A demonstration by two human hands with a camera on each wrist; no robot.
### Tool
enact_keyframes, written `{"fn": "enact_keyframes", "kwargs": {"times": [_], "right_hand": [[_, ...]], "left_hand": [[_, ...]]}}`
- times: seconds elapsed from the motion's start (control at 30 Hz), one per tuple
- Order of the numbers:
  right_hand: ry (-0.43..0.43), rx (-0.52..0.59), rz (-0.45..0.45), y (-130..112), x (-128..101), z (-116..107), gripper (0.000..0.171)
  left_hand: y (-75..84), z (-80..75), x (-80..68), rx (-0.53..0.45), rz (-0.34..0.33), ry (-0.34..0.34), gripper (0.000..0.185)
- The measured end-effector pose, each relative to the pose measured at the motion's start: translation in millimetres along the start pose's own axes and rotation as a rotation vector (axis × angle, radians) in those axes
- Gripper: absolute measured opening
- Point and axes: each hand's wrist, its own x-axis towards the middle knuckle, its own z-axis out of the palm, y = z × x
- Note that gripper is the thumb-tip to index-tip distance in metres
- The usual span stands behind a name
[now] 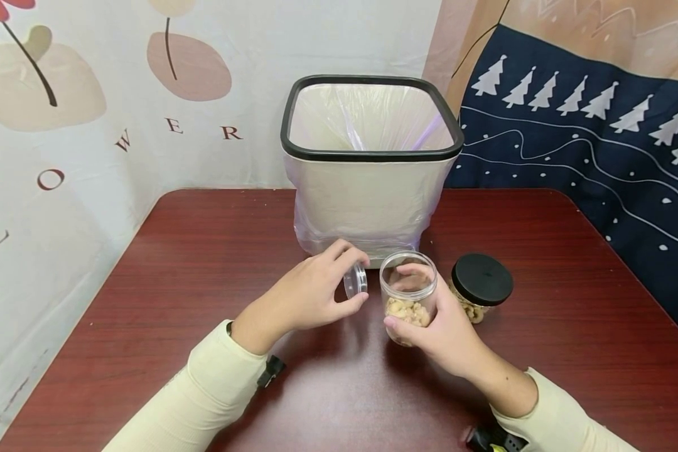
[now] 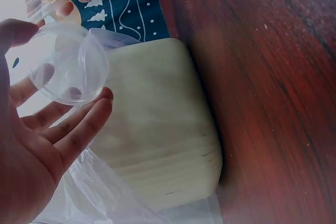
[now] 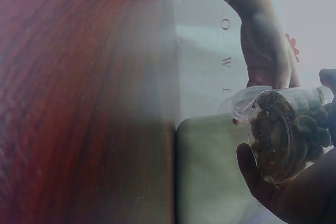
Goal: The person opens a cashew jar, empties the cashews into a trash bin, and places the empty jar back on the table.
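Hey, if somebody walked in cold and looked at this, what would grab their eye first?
Probably the two hands at the middle of the dark red table: the right hand grips an open clear jar part full of nuts, while the left hand pinches its clear lid just beside it. Right behind them stands a big bin lined with a plastic bag, and a second jar with a black lid sits to the right.
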Motion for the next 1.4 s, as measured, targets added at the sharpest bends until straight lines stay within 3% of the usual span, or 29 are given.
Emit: {"fn": "enact_keyframes", "kwargs": {"times": [0.63, 1.4], "right_hand": [[-0.011, 0.004, 0.006, 2, 0, 0, 0.064], [-0.023, 0.021, 0.024, 1, 0, 3, 0.066]], "left_hand": [[-4.4, 3.8, -1.9, 0.023, -0.058, -0.121, 0.036], [-13.6, 12.2, -6.3, 0.029, -0.133, -0.317, 0.034]]}}
